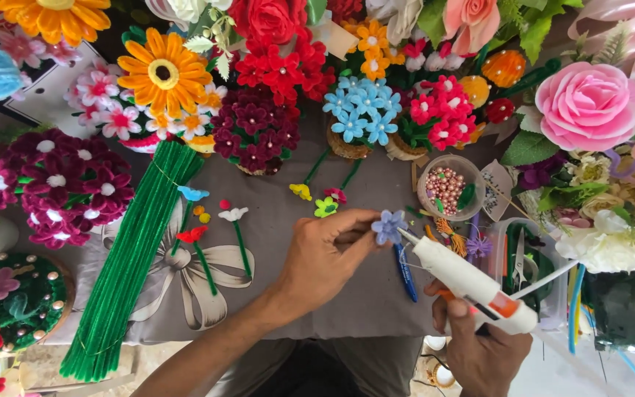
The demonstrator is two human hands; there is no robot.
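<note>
I see the small blue flower (389,226) pinched in my left hand (325,257) above the table (376,294). My right hand (479,353) grips the glue gun (472,283), its tip touching the flower. Behind, a round bowl (428,202) holds pink beads (444,184).

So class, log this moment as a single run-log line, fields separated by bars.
left hand: pinching small blue flower | right hand: gripping white glue gun | nozzle at flower | green pipe cleaner bundle lying left

A pale blue flower (389,226), white glue gun (472,283) with orange trigger, green stems bundle (130,257).
</note>
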